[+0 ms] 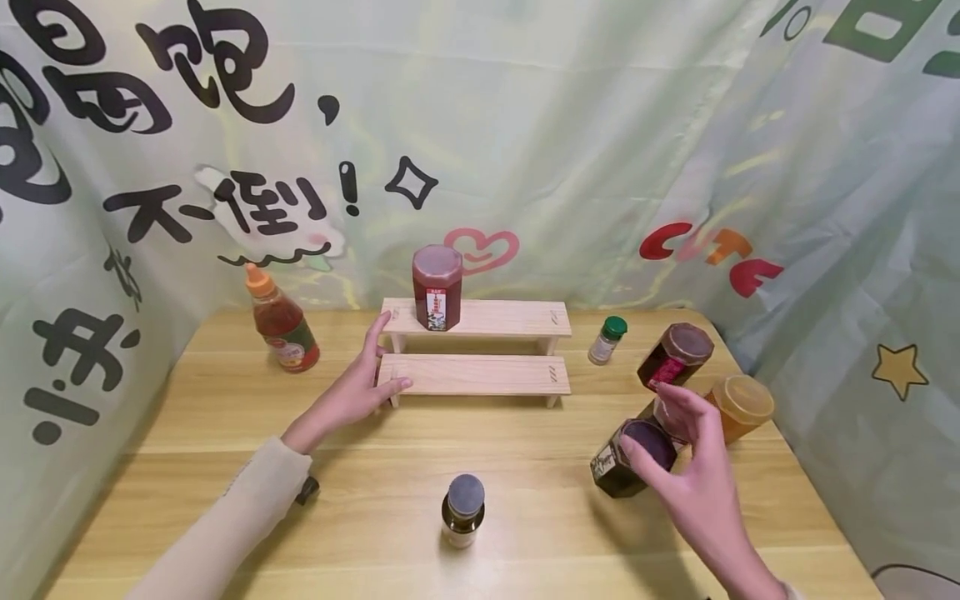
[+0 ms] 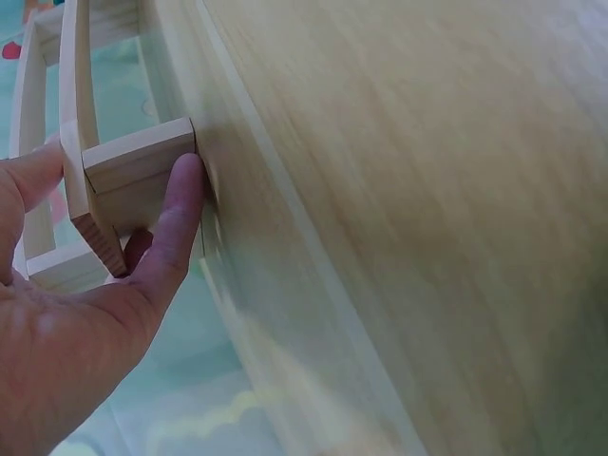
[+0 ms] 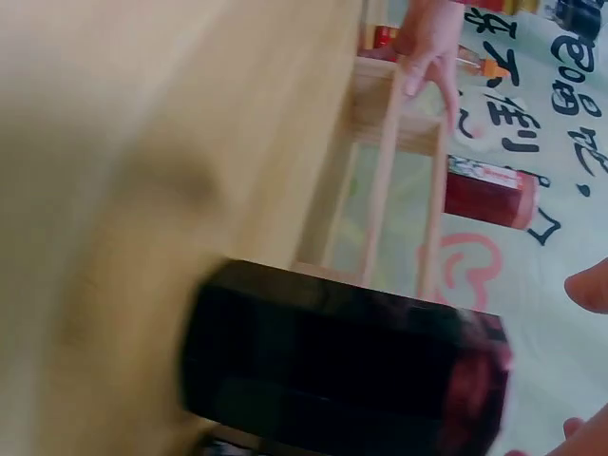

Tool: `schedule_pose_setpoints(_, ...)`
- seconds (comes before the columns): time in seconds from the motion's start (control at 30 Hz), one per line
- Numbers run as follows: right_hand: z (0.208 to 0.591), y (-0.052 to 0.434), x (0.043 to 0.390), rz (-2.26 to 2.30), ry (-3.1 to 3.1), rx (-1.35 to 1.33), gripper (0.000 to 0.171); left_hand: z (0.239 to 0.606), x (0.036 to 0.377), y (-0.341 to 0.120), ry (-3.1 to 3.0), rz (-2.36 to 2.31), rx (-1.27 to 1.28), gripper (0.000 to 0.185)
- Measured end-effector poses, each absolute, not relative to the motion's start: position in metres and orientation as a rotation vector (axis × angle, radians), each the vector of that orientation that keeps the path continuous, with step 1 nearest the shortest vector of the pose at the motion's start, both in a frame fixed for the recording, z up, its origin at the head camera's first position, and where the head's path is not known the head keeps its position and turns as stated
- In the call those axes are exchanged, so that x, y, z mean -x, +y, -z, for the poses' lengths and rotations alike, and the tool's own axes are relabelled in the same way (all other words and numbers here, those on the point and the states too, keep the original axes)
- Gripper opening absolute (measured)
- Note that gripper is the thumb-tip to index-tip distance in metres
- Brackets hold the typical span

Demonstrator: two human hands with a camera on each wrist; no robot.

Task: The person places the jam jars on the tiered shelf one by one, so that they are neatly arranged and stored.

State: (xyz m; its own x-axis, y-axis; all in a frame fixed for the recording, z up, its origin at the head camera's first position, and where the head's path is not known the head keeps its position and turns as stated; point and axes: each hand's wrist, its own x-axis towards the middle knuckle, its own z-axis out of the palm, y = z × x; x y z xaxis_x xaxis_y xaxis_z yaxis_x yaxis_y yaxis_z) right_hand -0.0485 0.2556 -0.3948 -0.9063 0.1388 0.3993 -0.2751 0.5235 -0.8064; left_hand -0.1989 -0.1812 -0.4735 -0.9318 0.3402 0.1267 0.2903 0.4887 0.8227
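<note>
A two-step wooden shelf [image 1: 474,373] stands mid-table with a red jar [image 1: 437,287] on its top step. My left hand [image 1: 358,385] rests on the shelf's left end, with the thumb on the lower step and straight fingers along the side. In the left wrist view the thumb [image 2: 180,214] presses the shelf's end piece [image 2: 138,157]. My right hand [image 1: 678,454] hovers with spread, curved fingers around the lid of a dark jar [image 1: 628,460] standing on the table. The right wrist view shows that jar [image 3: 332,361] blurred, with the fingertips [image 3: 591,285] a little apart from it.
Beside the right hand stand a dark red jar [image 1: 675,354] and an amber jar [image 1: 741,406]. A small green-capped bottle [image 1: 606,339] sits right of the shelf. An orange-capped sauce bottle [image 1: 281,321] is at the back left and a grey-capped bottle [image 1: 462,510] near the front. Printed cloth walls surround the table [image 1: 375,533].
</note>
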Motion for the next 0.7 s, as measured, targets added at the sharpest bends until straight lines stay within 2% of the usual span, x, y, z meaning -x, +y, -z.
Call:
schedule_pose_setpoints(0.23, 0.424, 0.256, 0.034, -1.293, -2.339, -0.02, 0.095, 0.474, 0.2, -0.182, 2.672, -1.455, -0.579, 0.112)
schedule_pose_setpoints(0.5, 0.441, 0.254, 0.023, -1.322, -2.235, 0.048, 0.088, 0.473, 0.198, -0.18, 2.671, -1.436, -0.562, 0.113)
schedule_pose_setpoints(0.7, 0.451, 0.253, 0.021, -1.367, -2.292, 0.109, 0.101, 0.471, 0.197, -0.181, 2.673, -1.423, -0.54, 0.112)
